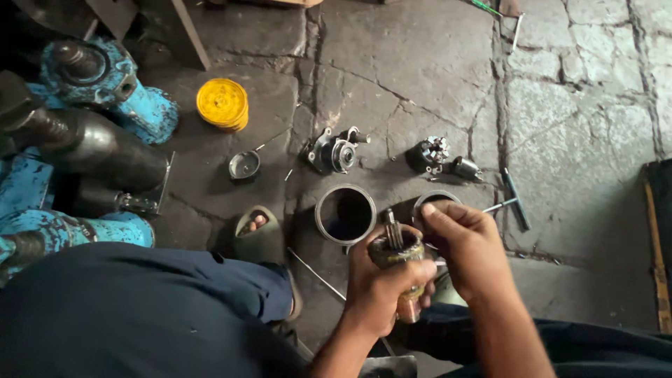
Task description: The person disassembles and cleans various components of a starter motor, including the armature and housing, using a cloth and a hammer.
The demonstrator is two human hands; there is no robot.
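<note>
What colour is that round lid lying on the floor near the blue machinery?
Yellow: the round lid shows best in the head view.

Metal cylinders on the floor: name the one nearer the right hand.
The partly hidden cylinder, directly behind the right hand; the fully visible open cylinder stands farther left.

- A yellow round lid (222,104) lies on the cracked stone floor (420,63).
- A small dark metal cup (244,166) sits just below it.
- A grey motor end housing (334,151) lies near the middle.
- A toothed gear piece (434,152) rests to its right, with a T-shaped tool (514,199) beside.
- An open steel cylinder (345,213) stands upright.
- Blue machinery (105,84) fills the left edge.
</note>
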